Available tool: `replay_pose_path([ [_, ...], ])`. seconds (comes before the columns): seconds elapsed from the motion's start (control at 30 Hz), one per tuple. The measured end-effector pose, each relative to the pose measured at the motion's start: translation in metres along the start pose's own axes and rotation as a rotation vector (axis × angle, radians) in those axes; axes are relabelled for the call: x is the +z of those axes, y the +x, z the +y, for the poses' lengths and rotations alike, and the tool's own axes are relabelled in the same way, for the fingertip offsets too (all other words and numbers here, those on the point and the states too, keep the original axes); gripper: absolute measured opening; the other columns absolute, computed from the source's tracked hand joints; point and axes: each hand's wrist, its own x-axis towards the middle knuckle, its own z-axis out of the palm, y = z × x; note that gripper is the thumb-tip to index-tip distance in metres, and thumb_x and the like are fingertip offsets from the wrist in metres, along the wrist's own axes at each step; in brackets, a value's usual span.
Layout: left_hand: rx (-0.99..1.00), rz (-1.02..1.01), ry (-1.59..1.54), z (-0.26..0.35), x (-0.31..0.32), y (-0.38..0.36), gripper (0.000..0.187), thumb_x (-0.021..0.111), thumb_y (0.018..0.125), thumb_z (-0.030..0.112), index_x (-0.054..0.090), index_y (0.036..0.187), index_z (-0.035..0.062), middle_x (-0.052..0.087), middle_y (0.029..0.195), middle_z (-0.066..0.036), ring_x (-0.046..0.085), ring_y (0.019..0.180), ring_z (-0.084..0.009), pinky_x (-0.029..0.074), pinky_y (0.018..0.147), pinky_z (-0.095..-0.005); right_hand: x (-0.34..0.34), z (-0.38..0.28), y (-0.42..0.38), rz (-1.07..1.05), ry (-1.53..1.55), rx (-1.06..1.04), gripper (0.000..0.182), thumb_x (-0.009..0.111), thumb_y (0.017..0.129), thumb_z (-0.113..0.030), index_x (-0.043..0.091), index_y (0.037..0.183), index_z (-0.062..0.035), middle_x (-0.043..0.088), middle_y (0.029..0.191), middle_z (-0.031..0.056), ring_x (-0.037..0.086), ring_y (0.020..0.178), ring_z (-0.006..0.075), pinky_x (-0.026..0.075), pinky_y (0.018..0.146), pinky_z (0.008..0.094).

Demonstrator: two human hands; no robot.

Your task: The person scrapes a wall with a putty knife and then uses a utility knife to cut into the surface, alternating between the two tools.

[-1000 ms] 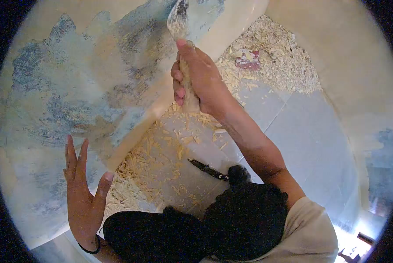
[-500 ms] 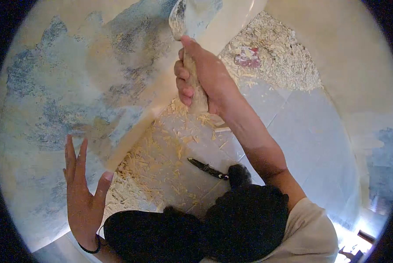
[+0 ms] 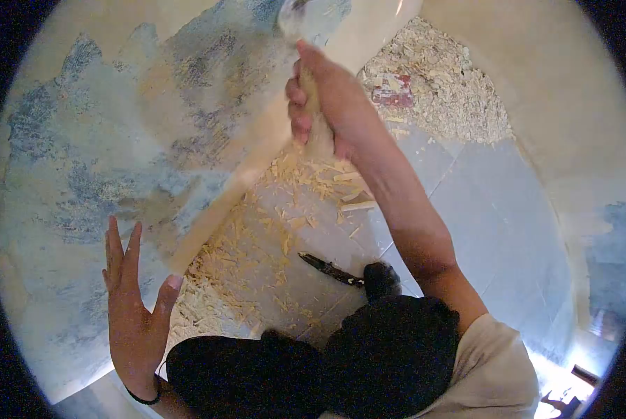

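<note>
My right hand (image 3: 327, 101) is wrapped around the pale wooden handle of a hand tool (image 3: 318, 136). Its rounded greyish head, blurred near the top edge of the view, overlaps a large board (image 3: 124, 140) with mottled blue and tan paint. The near edge of this board shows a bare, pale strip. At the lower left, my left hand (image 3: 133, 307) lies against the painted surface with its fingers spread and nothing in it. A dark band circles the left wrist.
Yellowish shavings (image 3: 257, 244) litter the grey tiled floor (image 3: 494, 216) below the board. More pale chips (image 3: 452, 84) are heaped at the upper right, with a small red and white piece (image 3: 393, 91) among them. A black folding knife (image 3: 330, 269) lies near my dark-covered foot (image 3: 381, 281).
My right hand and the tool have moved slightly up and away from me along the board, and the tool's head is blurrier. My left hand has barely shifted.
</note>
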Motion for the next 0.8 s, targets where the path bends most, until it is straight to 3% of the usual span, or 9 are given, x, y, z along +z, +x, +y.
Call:
replay_pose_path([
  [0.07, 0.003, -0.006, -0.010, 0.001, -0.001, -0.002, 0.072, 0.061, 0.092, 0.048, 0.036, 0.152, 0.0149, 0.015, 0.164, -0.013, 0.015, 0.150, -0.0358, 0.012, 0.118, -0.0608, -0.022, -0.012, 0.031, 0.017, 0.012, -0.054, 0.032, 0.050, 0.101, -0.042, 0.043, 0.092, -0.0121, 0.046, 0.062, 0.0004, 0.042, 0.042, 0.0130, 0.037, 0.038, 0.0317],
  [0.17, 0.017, 0.015, -0.001, -0.006, 0.000, -0.004, 0.071, 0.061, 0.093, 0.045, 0.036, 0.152, 0.0146, 0.016, 0.164, -0.013, 0.015, 0.150, -0.0356, 0.013, 0.118, -0.0598, -0.047, -0.030, 0.054, -0.011, 0.100, -0.112, 0.039, 0.051, 0.100, -0.044, 0.046, 0.086, -0.0086, 0.050, 0.065, 0.0052, 0.047, 0.044, 0.0190, 0.045, 0.043, 0.0374],
  [0.2, 0.017, 0.022, -0.006, -0.008, 0.001, -0.004, 0.071, 0.061, 0.093, 0.045, 0.036, 0.152, 0.0147, 0.016, 0.164, -0.013, 0.015, 0.150, -0.0354, 0.013, 0.118, -0.0592, -0.039, -0.031, 0.043, 0.001, 0.108, -0.118, 0.032, 0.052, 0.101, -0.041, 0.042, 0.092, -0.0120, 0.045, 0.062, 0.0000, 0.041, 0.043, 0.0126, 0.037, 0.038, 0.0294],
  [0.33, -0.006, 0.024, 0.006, -0.004, 0.000, -0.002, 0.070, 0.061, 0.093, 0.043, 0.036, 0.152, 0.0149, 0.017, 0.163, -0.014, 0.015, 0.151, -0.0349, 0.014, 0.118, -0.0581, 0.003, -0.013, -0.005, -0.022, 0.095, 0.080, 0.033, 0.052, 0.100, -0.043, 0.043, 0.093, -0.0115, 0.045, 0.062, -0.0007, 0.042, 0.043, 0.0129, 0.037, 0.039, 0.0305],
  [0.53, 0.012, 0.019, 0.029, -0.003, 0.001, -0.003, 0.069, 0.061, 0.093, 0.043, 0.037, 0.151, 0.0146, 0.017, 0.163, -0.014, 0.015, 0.151, -0.0348, 0.013, 0.117, -0.0608, -0.009, -0.018, 0.022, -0.031, 0.087, -0.026, 0.033, 0.052, 0.100, -0.042, 0.044, 0.093, -0.0108, 0.045, 0.063, -0.0010, 0.041, 0.043, 0.0124, 0.036, 0.038, 0.0304],
  [0.8, 0.016, 0.048, -0.035, -0.010, -0.001, -0.008, 0.069, 0.062, 0.092, 0.042, 0.038, 0.151, 0.0145, 0.017, 0.163, -0.014, 0.016, 0.150, -0.0359, 0.013, 0.118, -0.0596, 0.009, -0.019, -0.008, -0.088, 0.159, 0.100, 0.032, 0.053, 0.100, -0.042, 0.044, 0.093, -0.0116, 0.045, 0.063, -0.0007, 0.041, 0.042, 0.0119, 0.036, 0.037, 0.0301],
])
